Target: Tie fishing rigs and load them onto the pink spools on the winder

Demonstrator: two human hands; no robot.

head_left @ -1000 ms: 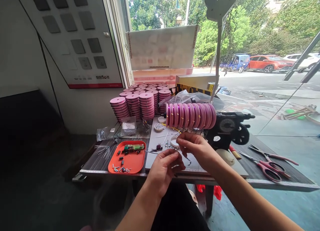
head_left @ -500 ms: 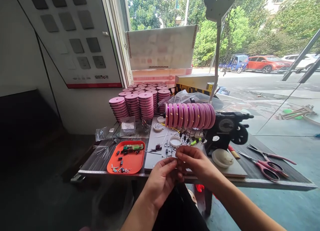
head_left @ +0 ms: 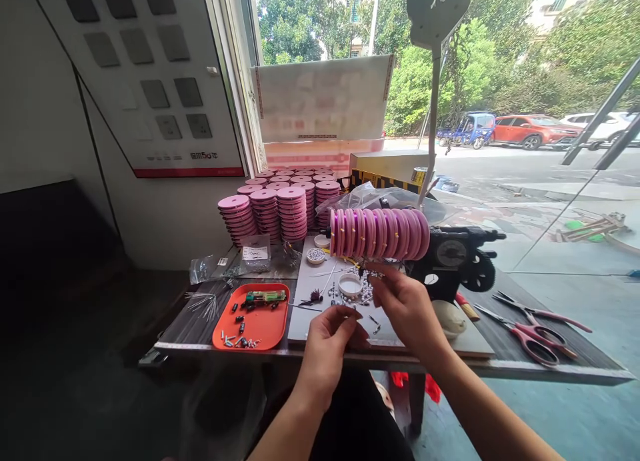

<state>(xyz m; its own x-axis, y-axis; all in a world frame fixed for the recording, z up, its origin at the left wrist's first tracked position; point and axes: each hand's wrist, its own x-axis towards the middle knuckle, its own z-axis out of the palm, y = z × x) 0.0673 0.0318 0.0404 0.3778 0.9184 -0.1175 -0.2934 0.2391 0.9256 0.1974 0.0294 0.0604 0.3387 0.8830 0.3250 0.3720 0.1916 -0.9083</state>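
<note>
Low over the front of the white board (head_left: pixel 305 328), my left hand (head_left: pixel 327 344) pinches thumb and forefinger together; what sits between them is too small to make out. My right hand (head_left: pixel 413 311) reaches farther over the board, its thumb and fingertips close together just below a row of pink spools (head_left: pixel 380 234) on a black winding machine (head_left: pixel 453 251). Anything in its fingertips is hidden or too tiny to name. Around the hands lie a small white dish (head_left: pixel 350 285), scattered white beads (head_left: pixel 367 293) and a small metallic piece (head_left: pixel 375 324).
An orange tray (head_left: pixel 220 331) with small black and metal parts lies on the left. Stacks of pink spools (head_left: pixel 291 214) stand behind. To the right are scissors (head_left: pixel 535 334) and a round pale container (head_left: pixel 450 320). A dish of beads (head_left: pixel 316 255) stands near the spools.
My hands, together before, are now apart. The right one has moved up and away toward the spools, while the left stays low over the board's front edge.
</note>
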